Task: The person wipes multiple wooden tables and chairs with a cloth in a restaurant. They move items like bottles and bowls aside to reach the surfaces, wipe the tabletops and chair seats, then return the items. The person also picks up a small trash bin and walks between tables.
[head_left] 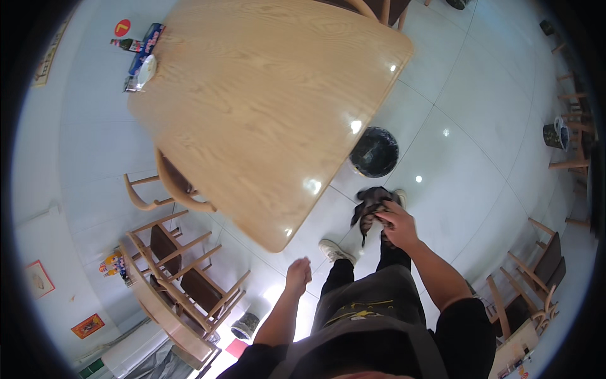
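My right hand (397, 224) is closed on a crumpled dark patterned cloth (371, 208), which hangs down in front of my right leg, over the tiled floor. My left hand (298, 275) hangs near the table's front corner, its fingers curled and nothing visible in them. The large wooden table (265, 104) fills the upper middle of the view. A round dark bin (375, 152) stands on the floor by the table's right edge, just beyond the cloth.
Wooden chairs (184, 201) stand left of the table, and more (203, 284) crowd a second table (156, 312). A bottle (128, 44), a blue box (147, 47) and a white bowl (147, 72) are at the far left end. Another bin (245, 326) stands lower left.
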Demonstrator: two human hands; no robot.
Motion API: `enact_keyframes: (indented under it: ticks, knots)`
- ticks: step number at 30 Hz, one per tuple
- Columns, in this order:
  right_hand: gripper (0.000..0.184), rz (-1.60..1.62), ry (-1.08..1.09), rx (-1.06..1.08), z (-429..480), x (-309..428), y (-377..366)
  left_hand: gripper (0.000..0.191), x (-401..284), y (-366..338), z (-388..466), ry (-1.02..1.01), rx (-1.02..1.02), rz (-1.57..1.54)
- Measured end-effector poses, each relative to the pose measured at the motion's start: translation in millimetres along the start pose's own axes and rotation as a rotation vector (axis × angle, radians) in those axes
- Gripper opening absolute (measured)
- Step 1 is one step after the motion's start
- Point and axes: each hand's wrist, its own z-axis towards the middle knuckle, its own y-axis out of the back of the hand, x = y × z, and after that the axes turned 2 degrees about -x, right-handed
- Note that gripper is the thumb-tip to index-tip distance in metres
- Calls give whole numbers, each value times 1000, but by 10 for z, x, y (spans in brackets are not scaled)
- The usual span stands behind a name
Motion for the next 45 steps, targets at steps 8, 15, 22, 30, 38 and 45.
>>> enact_keyframes:
  ticks: [8,15,22,30,38,45]
  knots:
    - [49,-49,-666,-112,-785,-1587,1497,18,-525,-2897,2481,-88,-108,105]
    - [50,181,-977,-93,-1096,-1913,1766,10,-528,-3770,3762,-236,-362,331]
    - [51,347,-977,-155,-994,-2013,1636,16,-673,-3744,3777,-199,-394,457]
    - [48,400,-944,-165,-665,-1800,1995,32,-651,-3691,2558,98,-77,367]
    - [47,337,-838,-378,-220,-1330,2928,23,-1133,-4347,1420,210,322,372]
    - [46,255,-777,-452,454,-1117,3880,25,-2236,-5445,396,141,671,483]
